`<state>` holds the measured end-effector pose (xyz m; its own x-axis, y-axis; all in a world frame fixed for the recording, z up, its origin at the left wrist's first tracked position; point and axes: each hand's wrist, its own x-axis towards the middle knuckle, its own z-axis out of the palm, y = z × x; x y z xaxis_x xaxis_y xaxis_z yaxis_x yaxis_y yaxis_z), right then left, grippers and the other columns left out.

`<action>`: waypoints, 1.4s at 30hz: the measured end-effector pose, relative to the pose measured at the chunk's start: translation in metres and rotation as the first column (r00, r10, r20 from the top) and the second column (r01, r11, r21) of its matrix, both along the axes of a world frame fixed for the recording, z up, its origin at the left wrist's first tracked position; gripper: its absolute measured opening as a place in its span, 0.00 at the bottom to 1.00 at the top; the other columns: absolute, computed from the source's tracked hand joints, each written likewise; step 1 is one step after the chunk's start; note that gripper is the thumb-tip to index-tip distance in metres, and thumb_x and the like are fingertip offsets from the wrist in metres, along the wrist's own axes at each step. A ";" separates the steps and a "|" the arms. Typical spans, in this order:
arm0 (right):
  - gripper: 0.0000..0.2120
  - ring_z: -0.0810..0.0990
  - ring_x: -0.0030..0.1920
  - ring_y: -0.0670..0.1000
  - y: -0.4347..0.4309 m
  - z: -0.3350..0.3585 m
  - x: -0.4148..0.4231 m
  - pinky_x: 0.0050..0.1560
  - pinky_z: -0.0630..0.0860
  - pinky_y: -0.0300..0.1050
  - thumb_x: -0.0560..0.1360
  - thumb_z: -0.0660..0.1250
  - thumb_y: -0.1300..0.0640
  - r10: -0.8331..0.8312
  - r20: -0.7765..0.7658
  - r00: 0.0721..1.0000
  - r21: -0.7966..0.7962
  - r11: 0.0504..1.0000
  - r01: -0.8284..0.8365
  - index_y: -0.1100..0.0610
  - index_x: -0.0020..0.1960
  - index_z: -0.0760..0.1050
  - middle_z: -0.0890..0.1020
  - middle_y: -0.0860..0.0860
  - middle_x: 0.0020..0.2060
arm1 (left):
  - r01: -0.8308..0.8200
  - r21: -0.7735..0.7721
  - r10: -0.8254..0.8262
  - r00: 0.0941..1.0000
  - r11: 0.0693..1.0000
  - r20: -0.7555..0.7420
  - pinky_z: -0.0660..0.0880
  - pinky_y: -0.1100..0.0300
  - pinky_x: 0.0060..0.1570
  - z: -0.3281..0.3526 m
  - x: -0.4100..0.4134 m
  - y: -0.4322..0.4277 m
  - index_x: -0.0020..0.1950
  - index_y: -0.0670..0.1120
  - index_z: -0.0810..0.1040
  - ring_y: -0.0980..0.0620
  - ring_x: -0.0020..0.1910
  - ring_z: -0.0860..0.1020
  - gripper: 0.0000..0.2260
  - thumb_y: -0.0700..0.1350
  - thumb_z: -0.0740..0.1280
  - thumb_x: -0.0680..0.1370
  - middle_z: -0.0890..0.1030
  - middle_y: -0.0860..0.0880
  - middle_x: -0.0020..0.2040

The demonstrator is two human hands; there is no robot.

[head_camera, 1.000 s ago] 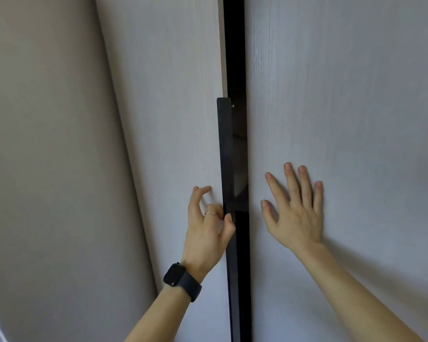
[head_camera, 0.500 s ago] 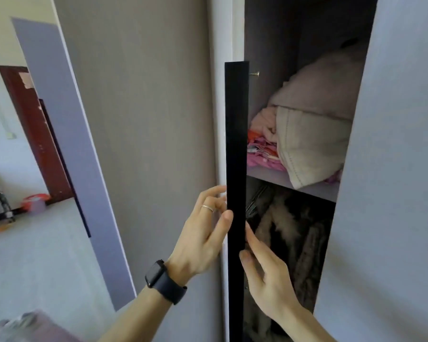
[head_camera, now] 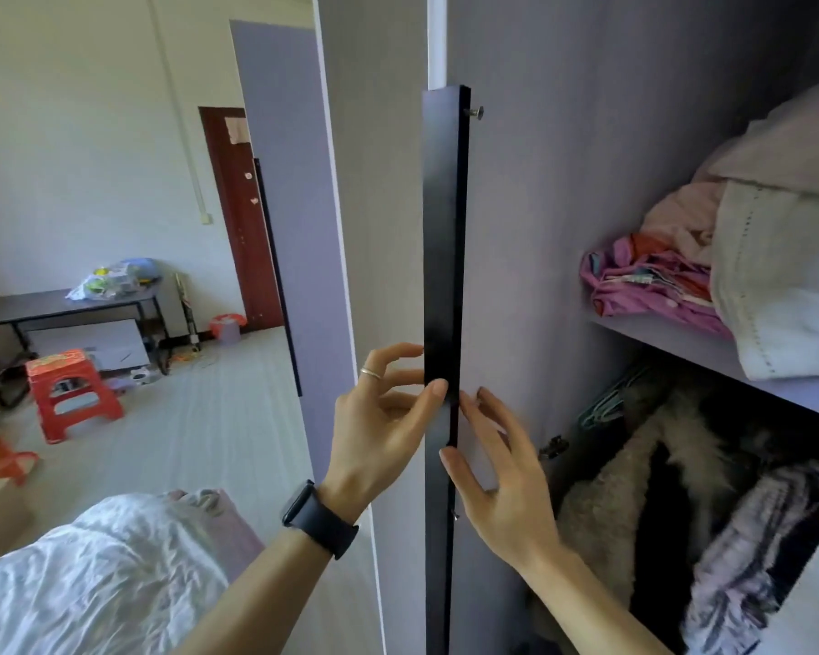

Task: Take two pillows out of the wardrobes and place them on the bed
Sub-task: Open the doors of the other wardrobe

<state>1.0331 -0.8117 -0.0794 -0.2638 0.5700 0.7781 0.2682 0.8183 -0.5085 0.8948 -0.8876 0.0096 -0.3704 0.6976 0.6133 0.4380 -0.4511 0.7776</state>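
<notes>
The wardrobe door (head_camera: 379,219) stands swung wide, edge-on to me, with its long black handle strip (head_camera: 443,238) down the edge. My left hand (head_camera: 384,427), with a ring and a dark watch, pinches that strip between thumb and fingers. My right hand (head_camera: 502,475) lies flat with spread fingers on the door's inner face, just right of the strip. Inside the wardrobe, a shelf (head_camera: 710,347) carries a cream pillow or folded quilt (head_camera: 776,276) beside pink and purple linen (head_camera: 648,281). The bed (head_camera: 95,579), under white crumpled bedding, lies at lower left.
Fluffy coats and clothes (head_camera: 658,489) hang under the shelf. Another open door panel (head_camera: 284,182) stands further left. Across the room are a red stool (head_camera: 67,394), a dark table (head_camera: 62,304) with bags, and a red-brown room door (head_camera: 242,219).
The wardrobe door went from almost closed to wide open, swinging left. My right hand left the neighbouring door front and now rests on the open door's inner face. The interior and room came into view.
</notes>
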 end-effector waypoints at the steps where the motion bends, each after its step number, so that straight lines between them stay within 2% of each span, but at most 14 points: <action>1: 0.28 0.71 0.72 0.48 0.003 0.001 -0.005 0.65 0.73 0.41 0.79 0.63 0.37 -0.003 0.011 1.000 0.006 1.000 0.003 0.37 0.77 0.62 0.68 0.45 0.76 | -0.006 -0.021 0.006 1.000 1.000 -0.002 0.82 0.62 0.43 0.001 -0.004 0.000 0.62 0.55 0.72 0.54 0.42 0.86 0.19 0.50 0.75 0.74 0.85 0.54 0.50; 3: 0.29 0.68 0.74 0.48 0.010 0.003 -0.015 0.64 0.71 0.40 0.78 0.61 0.33 -0.030 0.059 0.998 0.018 0.999 0.029 0.37 0.77 0.62 0.64 0.44 0.78 | -0.045 -0.067 0.043 0.999 0.997 -0.030 0.82 0.62 0.44 0.004 -0.012 0.001 0.61 0.59 0.70 0.55 0.42 0.85 0.21 0.53 0.75 0.72 0.84 0.56 0.52; 7: 0.31 0.57 0.77 0.44 0.024 0.004 -0.028 0.61 0.64 0.35 0.77 0.56 0.29 -0.050 0.196 0.979 0.046 0.998 0.042 0.30 0.77 0.52 0.52 0.38 0.80 | -0.170 -0.045 0.165 0.982 0.984 -0.093 0.80 0.67 0.46 0.004 -0.028 0.009 0.59 0.63 0.71 0.60 0.45 0.84 0.18 0.51 0.75 0.75 0.82 0.63 0.53; 10: 0.31 0.54 0.79 0.47 0.035 0.003 -0.034 0.64 0.71 0.43 0.79 0.56 0.31 -0.064 0.259 0.964 0.068 0.997 0.048 0.31 0.78 0.48 0.47 0.40 0.81 | -0.272 -0.003 0.270 0.957 0.962 -0.108 0.79 0.66 0.49 0.000 -0.041 0.019 0.62 0.59 0.76 0.61 0.48 0.82 0.16 0.49 0.73 0.76 0.81 0.64 0.54; 13: 0.32 0.48 0.81 0.46 0.044 0.001 -0.042 0.72 0.65 0.47 0.80 0.55 0.32 -0.067 0.313 0.947 0.063 0.997 0.049 0.31 0.79 0.44 0.41 0.39 0.81 | -0.347 0.037 0.349 0.934 0.937 -0.078 0.78 0.66 0.50 -0.004 -0.055 0.031 0.67 0.53 0.78 0.57 0.52 0.81 0.18 0.46 0.73 0.77 0.77 0.58 0.57; 16: 0.31 0.45 0.81 0.46 0.049 -0.004 -0.053 0.74 0.60 0.46 0.80 0.53 0.33 -0.076 0.344 0.936 0.066 0.996 0.057 0.32 0.79 0.43 0.40 0.40 0.81 | -0.307 -0.004 0.307 0.951 0.952 0.017 0.78 0.70 0.47 -0.001 -0.067 0.039 0.68 0.51 0.78 0.56 0.52 0.82 0.18 0.43 0.72 0.78 0.78 0.56 0.56; 21: 0.32 0.46 0.81 0.47 0.053 -0.010 -0.068 0.75 0.60 0.45 0.79 0.52 0.33 -0.083 0.372 0.925 0.042 0.996 0.073 0.33 0.79 0.42 0.40 0.41 0.81 | -0.322 -0.028 0.322 0.947 0.946 0.010 0.76 0.73 0.45 0.004 -0.081 0.044 0.65 0.53 0.79 0.63 0.49 0.82 0.15 0.45 0.72 0.78 0.83 0.56 0.56; 24: 0.32 0.48 0.81 0.48 0.051 -0.013 -0.075 0.74 0.60 0.43 0.78 0.49 0.32 -0.079 0.391 0.917 0.046 0.997 0.067 0.34 0.80 0.43 0.42 0.43 0.82 | -0.331 -0.015 0.331 0.943 0.943 0.018 0.79 0.69 0.49 0.000 -0.083 0.046 0.65 0.52 0.79 0.64 0.51 0.82 0.15 0.45 0.72 0.78 0.83 0.56 0.56; 27: 0.32 0.49 0.81 0.49 0.051 -0.014 -0.077 0.73 0.63 0.44 0.80 0.54 0.35 -0.069 0.407 0.911 0.029 0.998 0.062 0.34 0.80 0.44 0.43 0.44 0.82 | -0.319 -0.012 0.319 0.947 0.948 0.042 0.81 0.60 0.52 -0.006 -0.083 0.049 0.65 0.54 0.78 0.62 0.53 0.82 0.16 0.44 0.71 0.79 0.81 0.57 0.58; 31: 0.31 0.43 0.81 0.46 0.050 -0.011 -0.068 0.77 0.59 0.46 0.82 0.54 0.38 -0.046 0.445 0.894 -0.007 0.998 0.055 0.33 0.79 0.42 0.38 0.42 0.81 | -0.376 0.030 0.377 0.921 0.926 -0.100 0.77 0.63 0.56 -0.018 -0.080 0.044 0.66 0.55 0.75 0.61 0.56 0.78 0.18 0.41 0.71 0.78 0.76 0.56 0.63; 33: 0.30 0.41 0.81 0.45 0.047 -0.009 -0.056 0.77 0.56 0.46 0.82 0.53 0.38 -0.051 0.436 0.899 -0.009 0.998 0.061 0.34 0.80 0.44 0.39 0.41 0.81 | -0.428 0.089 0.437 0.881 0.899 -0.182 0.75 0.68 0.56 -0.029 -0.075 0.036 0.66 0.53 0.74 0.59 0.58 0.77 0.19 0.40 0.71 0.77 0.74 0.55 0.65; 35: 0.29 0.44 0.81 0.45 0.041 -0.010 -0.038 0.75 0.56 0.45 0.82 0.55 0.38 -0.074 0.408 0.910 -0.006 0.996 0.083 0.35 0.80 0.49 0.43 0.41 0.81 | -0.437 0.124 0.454 0.848 0.891 -0.274 0.72 0.71 0.57 -0.043 -0.062 0.029 0.67 0.51 0.75 0.57 0.61 0.76 0.19 0.40 0.71 0.77 0.74 0.54 0.67; 39: 0.27 0.60 0.79 0.51 0.024 -0.027 0.020 0.69 0.71 0.49 0.80 0.66 0.46 -0.180 0.303 0.936 0.028 0.983 0.180 0.44 0.77 0.66 0.60 0.47 0.80 | -0.266 0.003 0.240 0.866 0.964 -0.440 0.71 0.67 0.61 -0.074 -0.017 0.028 0.69 0.57 0.76 0.60 0.66 0.74 0.20 0.41 0.69 0.78 0.74 0.60 0.68; 42: 0.25 0.62 0.78 0.53 0.005 -0.042 0.077 0.69 0.73 0.56 0.78 0.68 0.50 -0.316 0.291 0.903 0.033 0.947 0.321 0.48 0.74 0.71 0.63 0.49 0.78 | -0.143 -0.130 0.065 0.876 0.981 -0.479 0.73 0.59 0.64 -0.097 0.024 0.041 0.69 0.59 0.75 0.59 0.66 0.74 0.20 0.43 0.67 0.79 0.75 0.62 0.68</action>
<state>1.1104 -0.8070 -0.1218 -0.2778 0.6726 0.6859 0.6499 0.6574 -0.3814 0.9190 -0.8467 -0.0879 -0.1415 0.7721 0.6195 0.8068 -0.2727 0.5241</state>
